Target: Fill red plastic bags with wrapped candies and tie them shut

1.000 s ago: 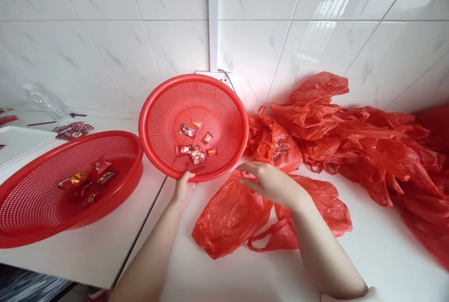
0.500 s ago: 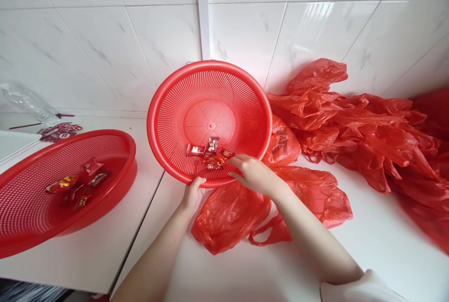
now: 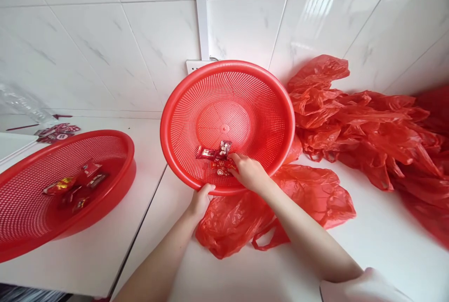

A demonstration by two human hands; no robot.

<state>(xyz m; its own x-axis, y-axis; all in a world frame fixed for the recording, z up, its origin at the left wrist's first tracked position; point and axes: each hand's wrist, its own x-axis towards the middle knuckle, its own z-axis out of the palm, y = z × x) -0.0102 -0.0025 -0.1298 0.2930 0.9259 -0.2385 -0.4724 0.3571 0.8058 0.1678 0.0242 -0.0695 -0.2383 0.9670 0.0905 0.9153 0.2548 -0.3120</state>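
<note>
A round red mesh basket is tilted up towards me, its near rim low. My left hand grips that near rim, thumb over the edge. Inside the basket, my right hand reaches over the near rim with its fingers at a few small wrapped packets. A dark red packet and another with a pale label lie left of the fingers. Below them is a bright red packet, partly beside the fingertips. Whether the right fingers pinch something is hidden.
A second red basket with several packets stands at the left. Red plastic bags are heaped at the right, and more bags lie under my right arm. A wall socket is behind the basket. A clear bottle lies far left.
The tilted basket has moved to the right with my left hand on its rim, uncovering the wall socket. My right hand has shifted slightly right and down, still at the packets.
</note>
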